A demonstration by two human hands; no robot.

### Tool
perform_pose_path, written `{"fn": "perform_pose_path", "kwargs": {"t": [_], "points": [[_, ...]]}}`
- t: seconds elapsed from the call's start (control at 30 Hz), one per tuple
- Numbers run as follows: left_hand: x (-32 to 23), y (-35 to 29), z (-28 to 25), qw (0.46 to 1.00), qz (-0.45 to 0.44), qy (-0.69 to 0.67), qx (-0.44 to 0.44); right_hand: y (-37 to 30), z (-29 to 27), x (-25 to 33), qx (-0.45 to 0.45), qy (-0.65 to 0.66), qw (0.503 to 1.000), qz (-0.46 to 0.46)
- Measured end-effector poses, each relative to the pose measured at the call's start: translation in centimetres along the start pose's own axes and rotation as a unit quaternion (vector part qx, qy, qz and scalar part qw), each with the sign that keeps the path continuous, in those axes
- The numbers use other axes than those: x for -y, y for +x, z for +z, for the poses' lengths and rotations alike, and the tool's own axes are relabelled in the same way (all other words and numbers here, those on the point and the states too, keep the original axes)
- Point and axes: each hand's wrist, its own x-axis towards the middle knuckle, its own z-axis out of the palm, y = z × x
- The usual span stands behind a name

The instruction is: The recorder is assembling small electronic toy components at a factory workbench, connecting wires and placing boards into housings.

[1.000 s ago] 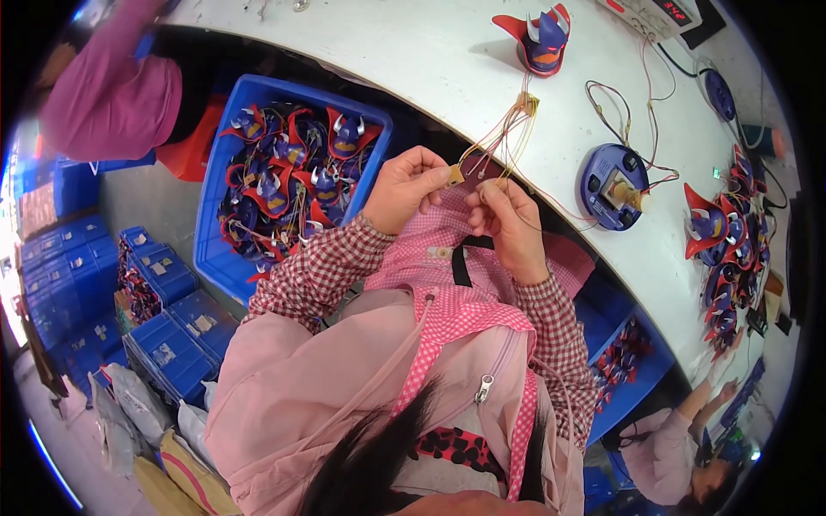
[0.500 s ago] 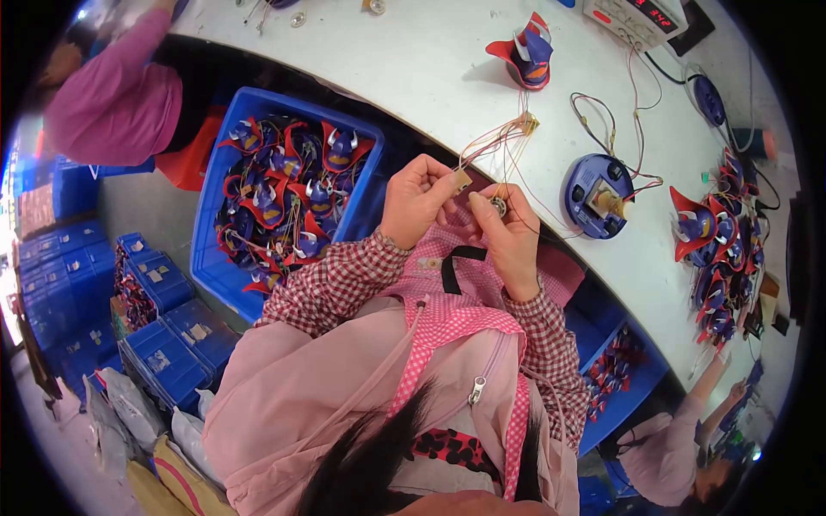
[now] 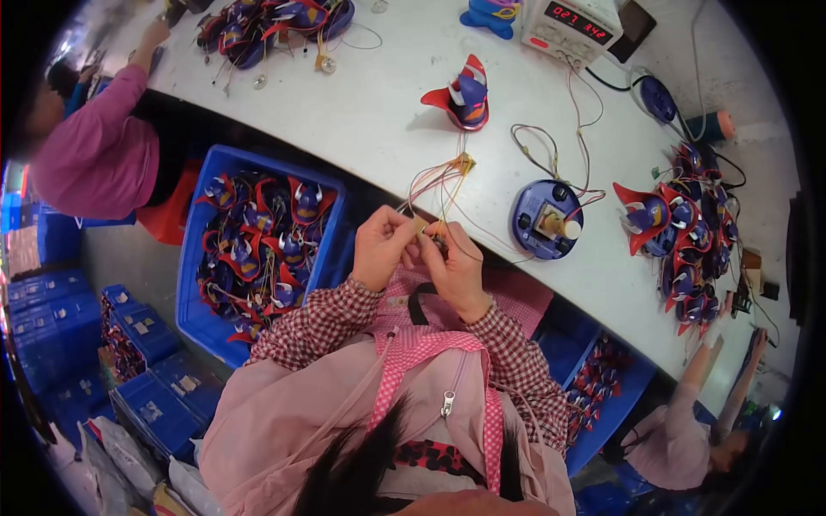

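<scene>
My left hand (image 3: 381, 249) pinches a small tan circuit board (image 3: 421, 224) between thumb and fingers. Close against it, my right hand (image 3: 458, 273) is closed on a small round part with thin wires (image 3: 440, 244), mostly hidden by the fingers. Red, white and yellow wires (image 3: 437, 182) run from the hands over the table edge to another small board (image 3: 465, 162). Beyond that board stands a red and purple horned toy head (image 3: 470, 96), joined to it by wires.
A round purple device (image 3: 527, 225) is wired to a power supply (image 3: 575, 31). More toy heads are heaped on the white table (image 3: 370, 112) at right (image 3: 688, 232) and far left (image 3: 274, 27). A blue crate (image 3: 331, 258) full of them stands left. Co-workers (image 3: 95, 159) sit on both sides.
My hands have come closer together, bringing the board and the round part nearly into contact. The view has shifted, showing more of the table's far side.
</scene>
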Motion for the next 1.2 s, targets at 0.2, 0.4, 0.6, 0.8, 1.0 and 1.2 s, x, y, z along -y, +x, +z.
{"fn": "perform_pose_path", "kwargs": {"t": [0.2,0.4,0.6,0.8,1.0,1.2], "points": [[0.2,-0.4,0.1,1.000,-0.007,-0.023,0.005,0.1,-0.3,0.2,-0.025,-0.009,0.999,-0.026],[0.2,-0.5,0.8,0.999,-0.012,-0.039,0.001,-0.1,-0.5,-0.4,-0.019,-0.048,0.997,-0.059],[0.7,-0.6,1.0,0.999,0.000,-0.041,-0.003,-0.3,-0.4,-0.7,-0.023,-0.064,0.996,-0.065],[1.1,-0.7,1.1,0.999,0.005,-0.046,-0.013,-0.3,-0.4,-0.8,-0.030,-0.066,0.994,-0.078],[2.0,-0.6,0.8,0.998,0.002,-0.066,-0.013,-0.6,-0.1,-1.1,-0.032,-0.065,0.995,-0.069],[2.5,-0.4,0.6,0.998,0.009,-0.064,-0.012,-0.6,0.1,-1.4,-0.027,-0.071,0.995,-0.069]]}}
